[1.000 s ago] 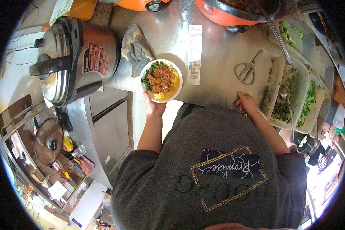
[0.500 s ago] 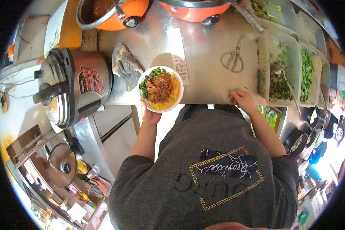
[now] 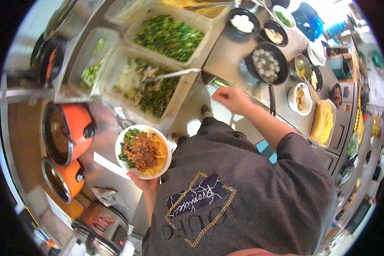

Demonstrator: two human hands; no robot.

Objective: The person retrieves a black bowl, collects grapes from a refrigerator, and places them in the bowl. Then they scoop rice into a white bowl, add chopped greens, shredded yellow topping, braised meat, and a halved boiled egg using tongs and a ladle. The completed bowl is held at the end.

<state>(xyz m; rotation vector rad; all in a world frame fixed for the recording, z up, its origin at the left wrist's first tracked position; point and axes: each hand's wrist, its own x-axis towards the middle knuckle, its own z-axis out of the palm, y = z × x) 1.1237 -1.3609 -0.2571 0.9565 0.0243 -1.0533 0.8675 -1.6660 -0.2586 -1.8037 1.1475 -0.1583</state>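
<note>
My left hand [image 3: 146, 183] holds a white bowl [image 3: 168, 164] from beneath and along its near rim. In the bowl are yellow noodles [image 3: 160, 147], chopped greens [image 3: 127, 149] and a brown, saucy topping [image 3: 141, 151] that looks like meat. My right hand [image 3: 232, 100] is loosely curled in the air, with nothing visible in it, between the tubs of greens and the right-hand counter. Nearest to it on the left is a spoon [image 3: 175, 74], its handle resting over the edge of a tub of dark chopped greens [image 3: 160, 91].
Beyond lies a tub of bright chopped greens [image 3: 170, 38]. Two orange cookers [image 3: 79, 128] and a steel pressure cooker [image 3: 102, 219] stand at left, near a grey cloth [image 3: 109, 196]. On the right-hand counter are a black pan [image 3: 266, 64], a white bowl [image 3: 300, 99] and a yellow-filled tray [image 3: 323, 123].
My view and body have turned right, bringing the right-hand counter close. The bowl has come along in my left hand. My right hand has left the counter edge by the tubs.
</note>
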